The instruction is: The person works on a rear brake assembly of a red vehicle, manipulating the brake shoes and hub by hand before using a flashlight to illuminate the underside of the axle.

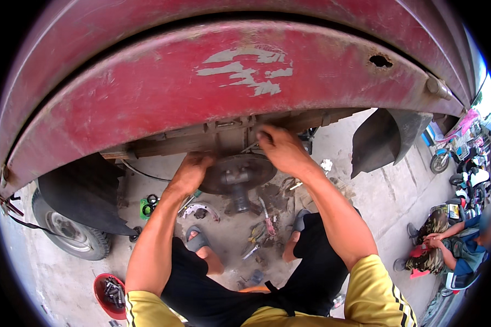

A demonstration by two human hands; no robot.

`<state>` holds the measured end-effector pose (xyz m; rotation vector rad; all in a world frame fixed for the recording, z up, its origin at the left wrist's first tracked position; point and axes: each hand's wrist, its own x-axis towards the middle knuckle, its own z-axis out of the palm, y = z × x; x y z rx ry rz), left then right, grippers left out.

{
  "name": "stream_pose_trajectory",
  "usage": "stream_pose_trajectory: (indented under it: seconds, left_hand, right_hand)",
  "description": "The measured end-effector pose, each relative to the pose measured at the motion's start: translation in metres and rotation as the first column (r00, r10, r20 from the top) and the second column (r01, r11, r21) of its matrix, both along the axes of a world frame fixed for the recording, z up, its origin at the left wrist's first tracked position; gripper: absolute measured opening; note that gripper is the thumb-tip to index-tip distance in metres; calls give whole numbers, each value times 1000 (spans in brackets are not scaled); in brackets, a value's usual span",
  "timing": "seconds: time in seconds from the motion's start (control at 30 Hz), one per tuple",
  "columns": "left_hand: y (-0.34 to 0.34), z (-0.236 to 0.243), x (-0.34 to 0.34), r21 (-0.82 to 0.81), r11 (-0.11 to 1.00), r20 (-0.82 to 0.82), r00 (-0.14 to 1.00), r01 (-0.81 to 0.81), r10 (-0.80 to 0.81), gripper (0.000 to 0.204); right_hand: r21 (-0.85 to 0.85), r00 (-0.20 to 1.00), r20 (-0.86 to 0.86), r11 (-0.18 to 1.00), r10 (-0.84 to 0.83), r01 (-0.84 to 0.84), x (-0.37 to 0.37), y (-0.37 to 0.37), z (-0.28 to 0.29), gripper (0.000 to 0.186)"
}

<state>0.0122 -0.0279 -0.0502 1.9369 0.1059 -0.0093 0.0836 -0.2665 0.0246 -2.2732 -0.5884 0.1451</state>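
A round, dark, rusty metal plate [256, 170] with a hub and short shaft hangs under the red vehicle panel [163, 98]. My left hand [192, 171] is at the plate's left rim, its fingers curled there and partly hidden. Above the plate's right side, my right hand [281, 150] bends its fingers in beside a frame bracket [229, 131] below the panel's edge. Those fingers are closed, slightly blurred, and what they hold cannot be made out. On the ground beneath lie a screwdriver [268, 219] with a reddish handle and a curved brake shoe [202, 210].
A red bowl [101, 294] of metal parts stands at the lower left, near a wheel [73, 226]. Black mud flaps [82, 185] hang at both sides. Green-trimmed rings [147, 207] lie by my left foot. Another person [447, 240] sits at right, near parked motorbikes [466, 169].
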Motion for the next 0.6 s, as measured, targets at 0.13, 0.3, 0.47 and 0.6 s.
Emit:
stream_pose_trajectory:
  seconds: [0.13, 0.3, 0.47, 0.6]
  left_hand:
    - [-15, 19, 0, 20, 1000, -30, 1000, 5, -4, 25]
    - [-16, 13, 1, 56, 998, 28, 999, -30, 28, 30]
    - [-17, 16, -1, 76, 997, 30, 999, -13, 11, 32]
    - [-16, 23, 2, 115, 992, -74, 997, 43, -35, 35]
  right_hand:
    - [186, 990, -142, 982, 16, 11, 29, -35, -90, 37]
    - [420, 863, -486, 902, 136, 94, 35, -40, -117, 35]
    - [430, 908, -418, 873, -33, 229, 24, -25, -118, 35]
    - [508, 927, -375, 837, -1, 206, 26, -31, -118, 32]
